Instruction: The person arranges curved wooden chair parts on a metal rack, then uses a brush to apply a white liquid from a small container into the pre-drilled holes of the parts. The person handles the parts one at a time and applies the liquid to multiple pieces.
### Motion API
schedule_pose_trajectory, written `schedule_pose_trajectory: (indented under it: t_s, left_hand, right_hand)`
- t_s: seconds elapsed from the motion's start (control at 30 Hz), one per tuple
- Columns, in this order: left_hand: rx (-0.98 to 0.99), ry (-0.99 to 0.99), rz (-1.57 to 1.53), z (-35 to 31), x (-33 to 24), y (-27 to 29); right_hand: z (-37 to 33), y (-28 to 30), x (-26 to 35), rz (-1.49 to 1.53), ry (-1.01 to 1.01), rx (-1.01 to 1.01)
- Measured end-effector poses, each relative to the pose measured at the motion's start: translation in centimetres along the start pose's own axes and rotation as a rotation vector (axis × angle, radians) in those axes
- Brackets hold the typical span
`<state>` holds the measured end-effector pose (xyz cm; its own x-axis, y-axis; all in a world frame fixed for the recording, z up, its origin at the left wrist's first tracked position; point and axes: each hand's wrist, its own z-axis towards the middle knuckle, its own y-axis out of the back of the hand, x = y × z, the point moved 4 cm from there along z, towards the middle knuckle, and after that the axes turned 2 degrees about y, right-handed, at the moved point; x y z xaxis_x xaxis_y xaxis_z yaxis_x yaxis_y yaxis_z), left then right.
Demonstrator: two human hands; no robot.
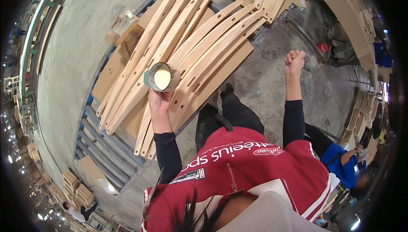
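Note:
My left hand is wrapped round the lower side of a cup of cream-coloured liquid. The cup is held over curved, light wooden parts that have slots and round holes. A dull green piece sticks out at the cup's left side. Out to the right, above the grey floor, my right hand is closed with its fingers curled in. Whatever may be inside that fist is hidden.
The wooden parts lie on cardboard over a roller conveyor. A red object and dark hoses lie on the floor at right. A co-worker in blue is close behind on the right; another person is far lower left.

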<state>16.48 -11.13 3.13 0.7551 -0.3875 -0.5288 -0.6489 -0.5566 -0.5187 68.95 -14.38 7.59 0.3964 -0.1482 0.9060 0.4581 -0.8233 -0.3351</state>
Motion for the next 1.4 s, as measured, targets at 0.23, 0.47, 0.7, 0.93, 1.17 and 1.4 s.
schedule_pose_trajectory:
  t_s: [0.23, 0.47, 0.7, 0.93, 1.17, 1.4]
  left_hand:
    - [0.108, -0.044, 0.052, 2.7, 4.1, -7.7]
    - [0.075, -0.19, 0.071, 4.6, 8.2, -17.1]
    - [-0.042, -0.319, 0.248, 5.1, 9.7, -23.7]
    - [-0.024, -0.405, 0.467, 6.4, 10.0, -24.2]
    - [-0.03, -0.542, 0.624, 5.1, 9.1, -24.0]
    - [-0.002, -0.583, 0.683, 4.2, 9.2, -23.0]
  right_hand:
    - [4.0, -2.0, 1.4, 0.028, -0.01, 0.059]
    - [6.5, -8.3, 2.0, -0.197, -0.108, 0.54]
    - [5.8, -15.8, 4.5, -0.371, -0.065, 1.016]
    - [4.2, -18.5, 3.7, -0.526, 0.102, 1.173]
    - [1.4, -18.9, 3.7, -0.692, 0.55, 1.287]
    - [-1.5, -17.5, 3.4, -0.808, 0.585, 1.332]
